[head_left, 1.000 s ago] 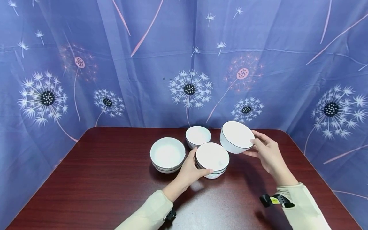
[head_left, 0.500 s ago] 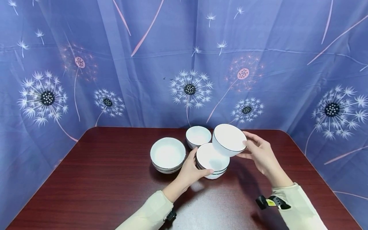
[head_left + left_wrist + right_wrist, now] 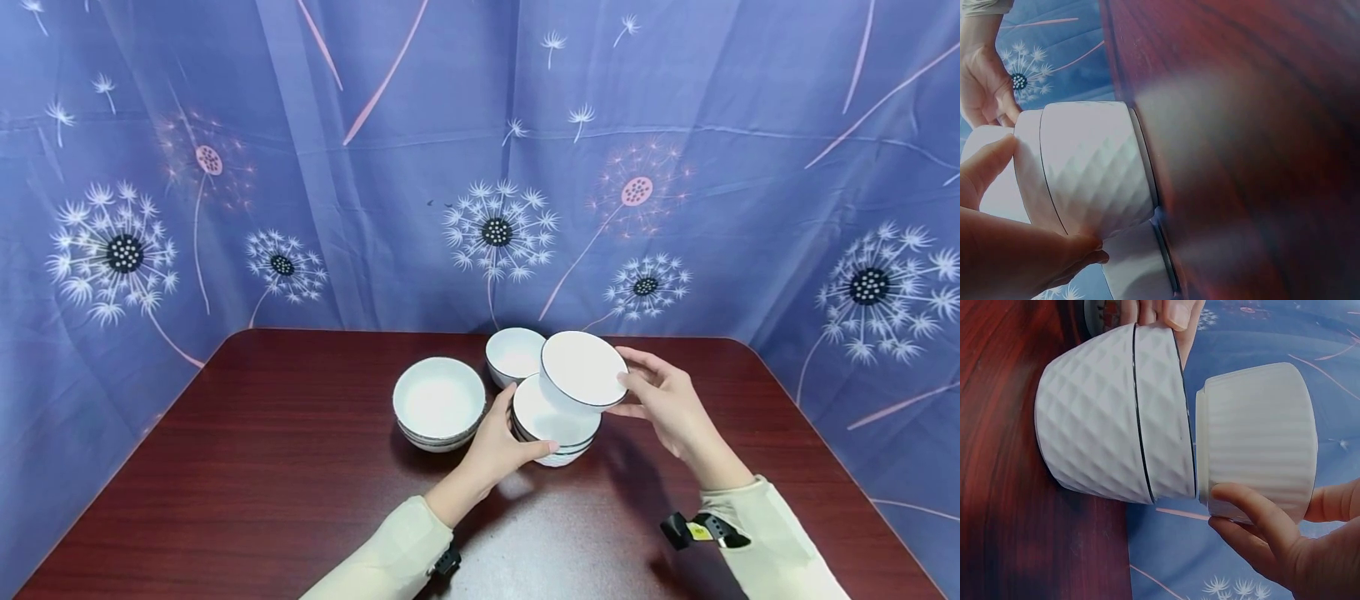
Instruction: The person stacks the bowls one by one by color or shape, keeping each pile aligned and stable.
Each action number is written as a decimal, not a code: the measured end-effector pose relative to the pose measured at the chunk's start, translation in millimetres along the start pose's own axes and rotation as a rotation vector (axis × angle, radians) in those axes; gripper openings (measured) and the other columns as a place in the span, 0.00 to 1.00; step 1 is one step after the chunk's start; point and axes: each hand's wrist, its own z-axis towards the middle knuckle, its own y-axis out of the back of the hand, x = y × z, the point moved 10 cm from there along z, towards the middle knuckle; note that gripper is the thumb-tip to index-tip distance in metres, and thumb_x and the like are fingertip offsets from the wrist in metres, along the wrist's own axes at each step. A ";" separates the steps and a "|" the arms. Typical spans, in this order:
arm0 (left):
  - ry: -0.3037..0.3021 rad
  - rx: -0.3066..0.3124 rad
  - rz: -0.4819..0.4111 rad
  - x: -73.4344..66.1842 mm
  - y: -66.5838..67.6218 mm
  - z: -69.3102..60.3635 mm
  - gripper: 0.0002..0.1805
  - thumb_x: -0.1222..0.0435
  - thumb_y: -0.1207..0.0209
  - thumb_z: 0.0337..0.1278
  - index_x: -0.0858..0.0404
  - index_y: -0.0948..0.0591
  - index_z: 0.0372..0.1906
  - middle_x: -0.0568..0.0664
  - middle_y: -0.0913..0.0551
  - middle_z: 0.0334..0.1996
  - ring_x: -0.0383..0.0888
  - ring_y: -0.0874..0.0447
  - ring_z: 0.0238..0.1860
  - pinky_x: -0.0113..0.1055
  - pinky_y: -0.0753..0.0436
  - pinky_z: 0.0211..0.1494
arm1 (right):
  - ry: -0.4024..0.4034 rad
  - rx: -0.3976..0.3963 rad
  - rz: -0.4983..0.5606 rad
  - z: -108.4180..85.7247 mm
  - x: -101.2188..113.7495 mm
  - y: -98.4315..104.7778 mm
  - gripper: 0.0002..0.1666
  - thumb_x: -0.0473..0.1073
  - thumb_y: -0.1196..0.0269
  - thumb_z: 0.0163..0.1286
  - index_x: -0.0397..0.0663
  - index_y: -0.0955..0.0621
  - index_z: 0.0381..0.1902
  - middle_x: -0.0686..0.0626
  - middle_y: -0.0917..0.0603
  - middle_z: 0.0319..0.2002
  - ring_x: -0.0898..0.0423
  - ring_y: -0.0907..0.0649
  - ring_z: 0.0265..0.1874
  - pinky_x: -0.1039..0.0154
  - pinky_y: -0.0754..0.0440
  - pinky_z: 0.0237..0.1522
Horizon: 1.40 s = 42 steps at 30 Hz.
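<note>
In the head view my left hand (image 3: 495,442) holds a small stack of nested white bowls (image 3: 551,425) with thumb and fingers on opposite sides. The right wrist view shows the stack's diamond-textured walls (image 3: 1091,412) and dark rims. Above this stack, my right hand (image 3: 671,408) pinches another white bowl (image 3: 583,367) by its side, thumb at the rim. That bowl is tilted, and its outside (image 3: 1260,431) has fine ribs. Its foot hangs very close to the stack's top rim; whether they touch I cannot tell.
A second stack of white bowls (image 3: 438,400) with speckled rims stands to the left. Behind the held stack is a smaller white bowl (image 3: 513,352). All stand on a dark red wooden table (image 3: 262,467), backed by a blue dandelion-print curtain (image 3: 375,208).
My right hand has brought the ribbed bowl left and slightly down, from beside the stack to over it. The left hand has stayed in place on the stack.
</note>
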 end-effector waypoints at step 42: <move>-0.046 -0.005 0.005 -5.3 -0.3 1.3 0.54 0.67 0.25 0.39 0.64 0.44 0.73 0.56 0.35 0.68 0.52 0.38 0.69 0.49 0.38 0.70 | -0.034 0.023 -0.101 -0.2 -14.1 -26.8 0.26 0.30 0.46 0.70 0.28 0.33 0.65 0.35 0.23 0.51 0.60 0.17 0.36 0.56 0.14 0.34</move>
